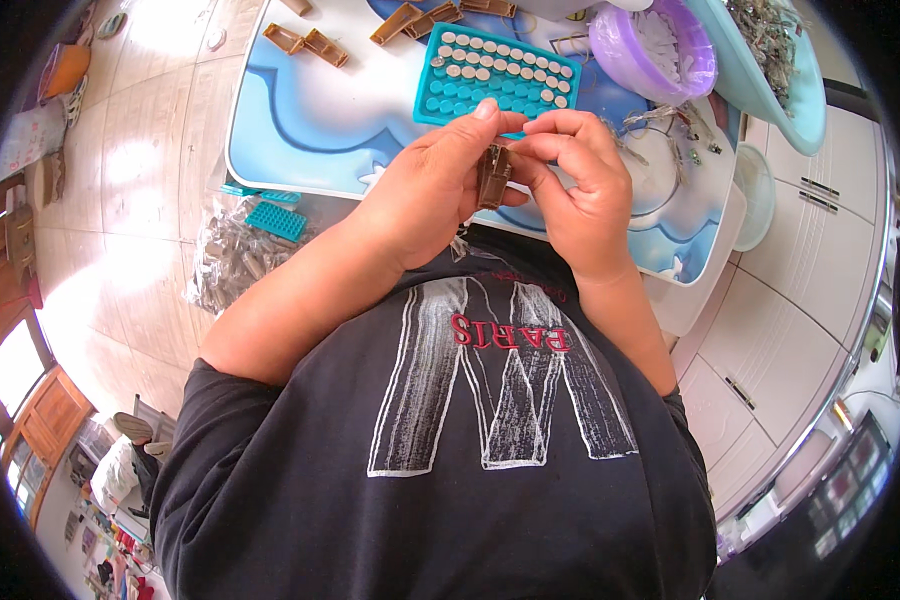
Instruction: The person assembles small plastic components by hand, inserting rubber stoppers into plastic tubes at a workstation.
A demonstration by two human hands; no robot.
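Just above my shirt front, my left hand is closed around a small brown plastic casing, which stands roughly upright between both hands. My right hand comes in from the other side, its thumb and fingertips bent together at the casing's upper end. Whatever those fingertips pinch is too small or hidden to make out. Right beyond the hands lies a teal tray with rows of round white discs; several round slots in its nearer rows hold no disc. More brown casings lie at the table's far side.
The blue-and-white table carries a purple bowl of clear pieces and a pale teal basin of metal parts. Thin wires lie at right. A bag of greyish parts and a small teal tray are lower left.
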